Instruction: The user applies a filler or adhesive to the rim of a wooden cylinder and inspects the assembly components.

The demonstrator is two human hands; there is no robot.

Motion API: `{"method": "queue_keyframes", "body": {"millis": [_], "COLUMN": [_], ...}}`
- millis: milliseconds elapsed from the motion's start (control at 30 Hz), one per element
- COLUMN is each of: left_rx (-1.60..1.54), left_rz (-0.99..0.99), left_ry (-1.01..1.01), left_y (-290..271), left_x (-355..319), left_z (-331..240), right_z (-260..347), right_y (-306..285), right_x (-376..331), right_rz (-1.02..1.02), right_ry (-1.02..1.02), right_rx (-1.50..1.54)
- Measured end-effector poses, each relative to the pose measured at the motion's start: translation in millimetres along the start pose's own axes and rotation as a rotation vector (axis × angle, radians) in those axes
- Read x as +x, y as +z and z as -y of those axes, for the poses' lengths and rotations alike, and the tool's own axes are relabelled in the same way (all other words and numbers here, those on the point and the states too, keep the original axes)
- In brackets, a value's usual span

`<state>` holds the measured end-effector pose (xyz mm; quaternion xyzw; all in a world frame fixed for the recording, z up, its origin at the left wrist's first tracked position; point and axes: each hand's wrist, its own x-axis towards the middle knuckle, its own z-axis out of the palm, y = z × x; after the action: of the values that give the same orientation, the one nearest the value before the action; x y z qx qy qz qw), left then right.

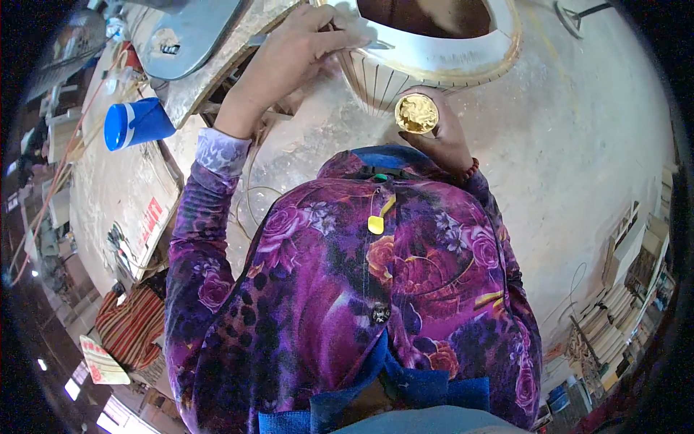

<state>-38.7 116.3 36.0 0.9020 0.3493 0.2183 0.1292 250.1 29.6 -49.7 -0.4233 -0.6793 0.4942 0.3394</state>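
My left hand is closed in a pinch at the near left edge of a large round piece with a white rim. A thin grey tool like a putty knife sticks out past its fingers onto the rim. Dark lines run down the piece's pale slatted side, and its middle is an opening with brown inside. Just below the rim, my right hand is wrapped around a small round cup of yellowish paste, its top facing up. The paste is uneven and smeared toward the cup's edge.
A worn board at the upper left carries a flat grey metal plate. Beside it a blue cylindrical container lies tilted. A striped cloth bundle is at lower left. Stacked boards stand at the right over dusty concrete floor.
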Motion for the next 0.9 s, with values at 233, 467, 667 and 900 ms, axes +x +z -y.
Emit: {"method": "queue_keyframes", "body": {"millis": [233, 467, 667, 900], "left_rx": [-0.043, -0.073, -0.089, -0.017], "left_rz": [0.057, -0.003, 0.038, 0.089], "left_ry": [0.002, -0.017, 0.109, 0.05], "left_y": [0.0, -2.8, -9.3, -9.5], "left_x": [-7.7, -13.0, -6.6, -3.2], "left_z": [-16.3, -4.8, 2.7, 6.0], "right_z": [-3.9, 0.7, -5.7, 0.1], "right_y": [1.3, 10.3, 8.0, 10.7], "right_x": [-4.0, -3.8, -3.7, -2.8], "right_rz": [-0.028, -0.04, -0.069, -0.087], "right_ry": [-0.018, 0.081, 0.074, 0.043], "right_rx": [0.087, 0.138, 0.122, 0.055]}}
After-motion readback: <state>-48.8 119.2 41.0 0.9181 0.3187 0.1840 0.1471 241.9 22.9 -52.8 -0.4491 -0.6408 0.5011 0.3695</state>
